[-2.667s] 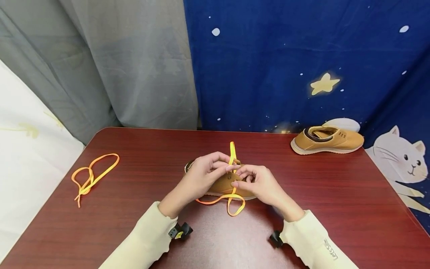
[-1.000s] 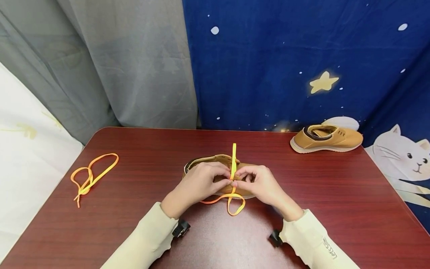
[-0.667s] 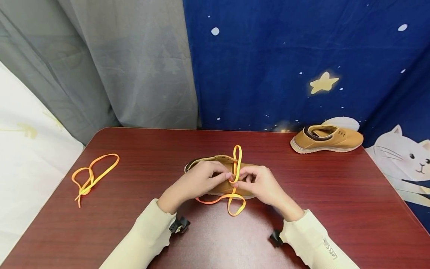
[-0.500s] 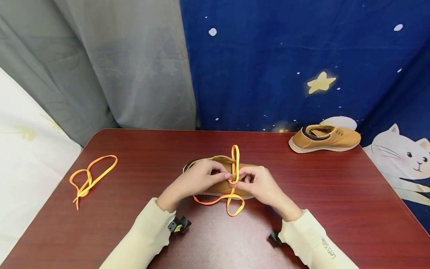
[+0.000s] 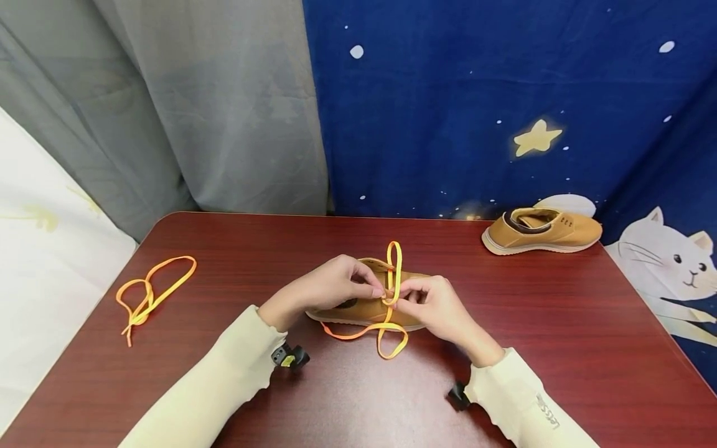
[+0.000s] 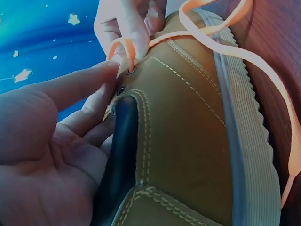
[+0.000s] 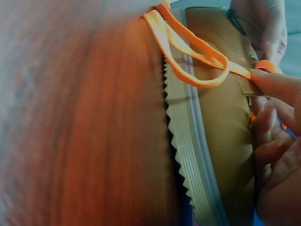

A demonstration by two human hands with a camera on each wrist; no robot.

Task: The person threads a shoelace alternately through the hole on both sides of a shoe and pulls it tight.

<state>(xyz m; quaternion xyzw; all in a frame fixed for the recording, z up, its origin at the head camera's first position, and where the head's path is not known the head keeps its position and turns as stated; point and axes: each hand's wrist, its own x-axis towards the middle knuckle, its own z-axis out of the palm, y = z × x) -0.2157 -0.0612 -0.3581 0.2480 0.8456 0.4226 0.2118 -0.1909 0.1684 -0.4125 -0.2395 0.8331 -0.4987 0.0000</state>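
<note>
Both hands pinched the orange lace point(image 5: 394, 274) at an eyelet: the left hand point(image 5: 330, 287) from the heel side, the right hand point(image 5: 434, 305) from the toe side. The tan shoe point(image 5: 364, 308) lay lengthwise across the middle of the red table point(image 5: 235, 249); the lace's loop rose above the fingertips, its slack trailing toward the person.

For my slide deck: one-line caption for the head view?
Both hands pinch an orange lace over a tan shoe on a red table.
</note>
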